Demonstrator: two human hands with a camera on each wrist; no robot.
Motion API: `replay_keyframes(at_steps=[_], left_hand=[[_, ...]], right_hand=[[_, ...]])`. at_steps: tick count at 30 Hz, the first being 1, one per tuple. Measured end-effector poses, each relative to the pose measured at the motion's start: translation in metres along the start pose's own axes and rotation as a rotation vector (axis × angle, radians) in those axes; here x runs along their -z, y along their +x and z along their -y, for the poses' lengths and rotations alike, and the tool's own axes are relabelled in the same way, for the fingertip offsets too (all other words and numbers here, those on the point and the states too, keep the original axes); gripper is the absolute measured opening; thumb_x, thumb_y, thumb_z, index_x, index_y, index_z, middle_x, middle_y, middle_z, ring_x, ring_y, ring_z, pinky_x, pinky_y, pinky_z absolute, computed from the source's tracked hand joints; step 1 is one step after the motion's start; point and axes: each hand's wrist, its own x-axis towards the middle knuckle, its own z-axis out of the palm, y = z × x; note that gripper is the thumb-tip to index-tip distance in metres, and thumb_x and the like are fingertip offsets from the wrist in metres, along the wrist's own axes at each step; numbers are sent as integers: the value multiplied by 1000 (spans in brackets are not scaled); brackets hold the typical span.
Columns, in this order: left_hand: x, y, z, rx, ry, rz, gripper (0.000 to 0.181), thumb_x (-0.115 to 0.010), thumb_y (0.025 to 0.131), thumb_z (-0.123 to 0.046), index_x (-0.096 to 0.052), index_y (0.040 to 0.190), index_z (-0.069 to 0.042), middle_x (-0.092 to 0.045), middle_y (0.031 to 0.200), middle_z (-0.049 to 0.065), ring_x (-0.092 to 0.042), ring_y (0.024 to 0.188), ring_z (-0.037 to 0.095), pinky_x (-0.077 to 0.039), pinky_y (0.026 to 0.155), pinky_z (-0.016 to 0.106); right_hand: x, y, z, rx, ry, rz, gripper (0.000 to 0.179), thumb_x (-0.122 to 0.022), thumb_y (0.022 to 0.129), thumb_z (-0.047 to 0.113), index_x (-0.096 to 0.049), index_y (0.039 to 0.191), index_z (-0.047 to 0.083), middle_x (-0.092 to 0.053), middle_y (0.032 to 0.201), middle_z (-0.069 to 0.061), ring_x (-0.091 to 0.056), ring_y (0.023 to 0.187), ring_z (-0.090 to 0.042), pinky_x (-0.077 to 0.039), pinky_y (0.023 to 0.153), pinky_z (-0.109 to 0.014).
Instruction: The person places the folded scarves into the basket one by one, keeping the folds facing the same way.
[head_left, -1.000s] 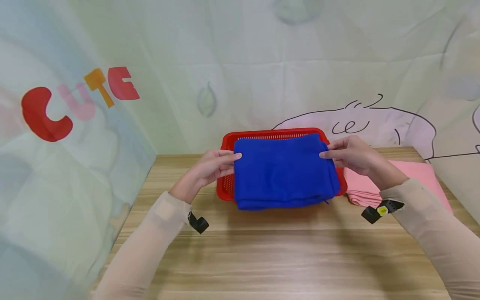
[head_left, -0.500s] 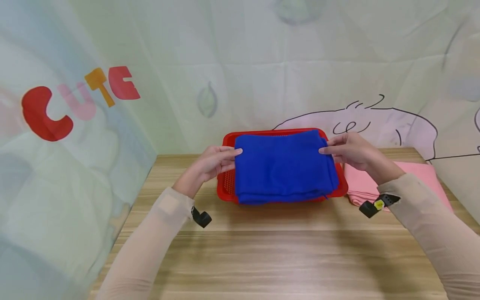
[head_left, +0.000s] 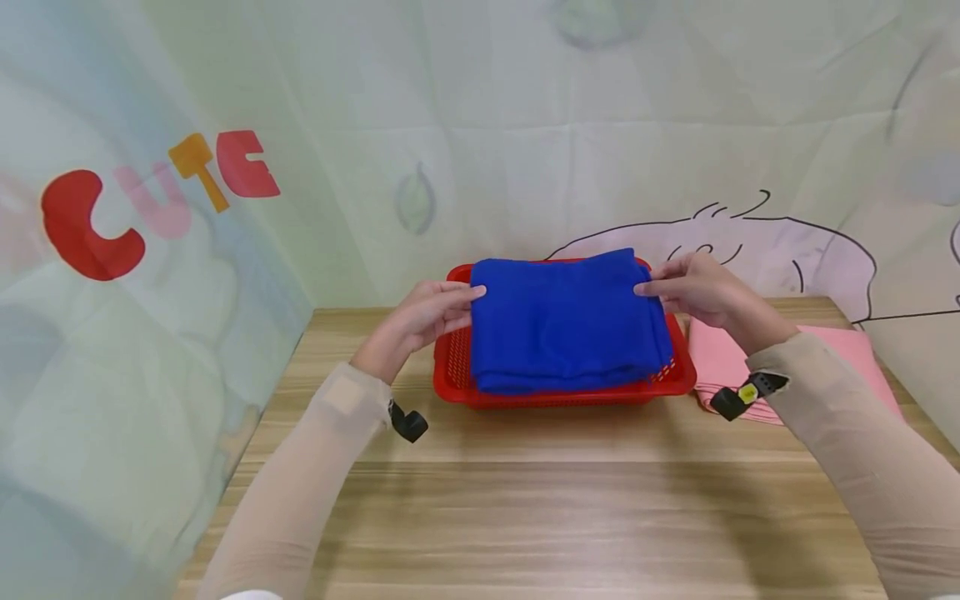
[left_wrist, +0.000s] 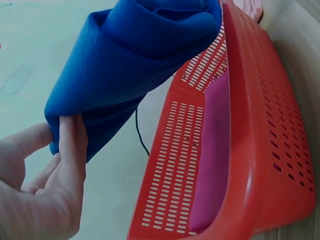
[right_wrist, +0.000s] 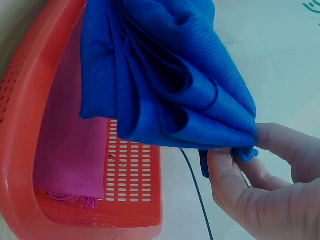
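A folded blue cloth [head_left: 562, 325] is held flat over the red basket [head_left: 450, 388]. At its left edge the left hand [head_left: 435, 312] pinches it between thumb and fingers. The right hand [head_left: 697, 290] pinches the opposite edge in the same way. In the right wrist view the layered folds of the blue cloth [right_wrist: 175, 90] hang above the basket, apart from its floor. Inside the basket lies a magenta cloth [right_wrist: 75, 135] with a fringed end, seen from both wrists; the blue cloth hides it in the head view.
To the right of the basket a folded pink cloth [head_left: 840, 354] lies on the wooden table [head_left: 525, 508]. A printed fabric backdrop [head_left: 510, 167] stands behind the table and along its left side. Each wrist wears a small black camera [head_left: 409, 423].
Both hands have carried the blue cloth a little away from the body, toward the back of the basket. The basket's front rim now shows below the cloth's near edge.
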Motion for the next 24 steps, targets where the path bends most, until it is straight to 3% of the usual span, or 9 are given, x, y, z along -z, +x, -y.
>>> replay_keyframes(at_steps=[7, 15, 24], left_hand=[[2, 7, -1, 0, -5, -15, 37, -68, 96, -16, -62, 126, 5, -72, 86, 4, -70, 78, 14, -57, 80, 25], [2, 13, 2, 5, 4, -40, 43, -69, 96, -16, -58, 132, 5, -70, 84, 3, -68, 75, 12, -57, 77, 24], [-3, 17, 2, 25, 78, -73, 59, -69, 96, -18, -44, 146, 2, -61, 122, 14, -65, 93, 17, -55, 89, 30]], right_hand=[[-2, 8, 3, 4, -4, -28, 19, -69, 95, 13, -64, 103, -4, -65, 86, -6, -61, 73, -16, -57, 70, -24], [-5, 14, 2, -14, -38, -43, 25, -69, 95, 14, -60, 108, -6, -62, 93, -9, -62, 81, -19, -58, 76, -26], [-6, 18, 0, -29, -59, -29, 32, -72, 93, 14, -60, 112, -8, -61, 93, -10, -62, 76, -19, -58, 75, -26]])
